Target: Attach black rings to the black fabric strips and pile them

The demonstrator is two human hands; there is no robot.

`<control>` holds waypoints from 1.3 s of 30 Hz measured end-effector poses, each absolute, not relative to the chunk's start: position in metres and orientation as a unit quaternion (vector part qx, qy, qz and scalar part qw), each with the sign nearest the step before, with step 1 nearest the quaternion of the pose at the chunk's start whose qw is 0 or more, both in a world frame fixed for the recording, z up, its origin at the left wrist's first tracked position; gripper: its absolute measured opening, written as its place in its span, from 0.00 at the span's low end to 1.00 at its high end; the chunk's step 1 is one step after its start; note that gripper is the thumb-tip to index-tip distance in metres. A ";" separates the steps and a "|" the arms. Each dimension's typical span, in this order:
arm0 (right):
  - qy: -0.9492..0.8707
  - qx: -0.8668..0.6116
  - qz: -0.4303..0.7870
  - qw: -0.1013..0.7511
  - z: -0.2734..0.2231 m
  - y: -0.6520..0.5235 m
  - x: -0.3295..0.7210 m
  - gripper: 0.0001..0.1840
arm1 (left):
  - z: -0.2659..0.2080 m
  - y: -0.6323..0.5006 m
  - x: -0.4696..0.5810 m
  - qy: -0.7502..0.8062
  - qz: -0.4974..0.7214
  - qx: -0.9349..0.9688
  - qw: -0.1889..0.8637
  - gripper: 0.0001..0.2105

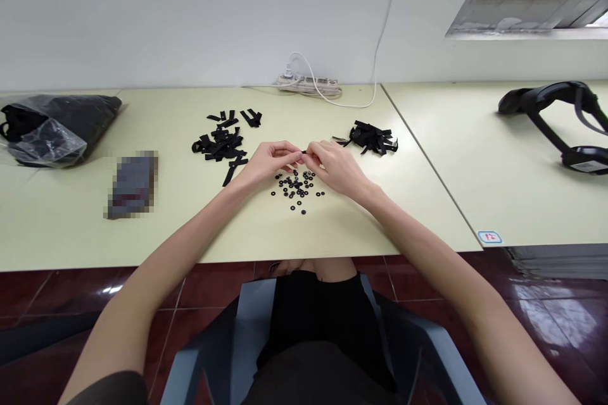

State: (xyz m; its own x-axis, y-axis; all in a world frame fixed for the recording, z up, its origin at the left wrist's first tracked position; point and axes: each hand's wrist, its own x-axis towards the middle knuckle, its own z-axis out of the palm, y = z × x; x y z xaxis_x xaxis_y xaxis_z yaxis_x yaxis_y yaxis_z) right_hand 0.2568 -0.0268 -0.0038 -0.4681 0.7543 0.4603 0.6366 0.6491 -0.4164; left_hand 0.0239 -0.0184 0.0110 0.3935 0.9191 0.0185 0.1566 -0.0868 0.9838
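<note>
Small black discs (297,185) are lying scattered around frame center, just below the hands, on the pale table (266,237). Left hand (277,160) and right hand (334,166) are meeting above them at center, fingertips of both pinching a small black piece (304,152); fingers are mostly hiding it, can't tell its shape. Black strips (222,143) are lying loose left of center; second strip pile (370,137) is sitting right of center. Power strip (314,84) is resting farther back, upper center.
</note>
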 end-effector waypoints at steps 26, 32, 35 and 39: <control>-0.836 -0.487 0.055 0.248 -0.002 -0.035 0.249 0.11 | 0.015 -0.032 0.034 0.410 0.394 0.692 0.445 0.17; -0.825 -0.485 0.052 0.286 -0.003 -0.036 0.248 0.11 | 0.013 -0.034 0.035 0.388 0.411 0.702 0.433 0.17; -0.825 -0.484 0.064 0.285 -0.003 -0.036 0.248 0.13 | 0.012 -0.033 0.035 0.390 0.407 0.704 0.433 0.15; -0.822 -0.487 0.085 0.281 -0.005 -0.034 0.248 0.14 | 0.010 -0.032 0.034 0.386 0.403 0.706 0.436 0.13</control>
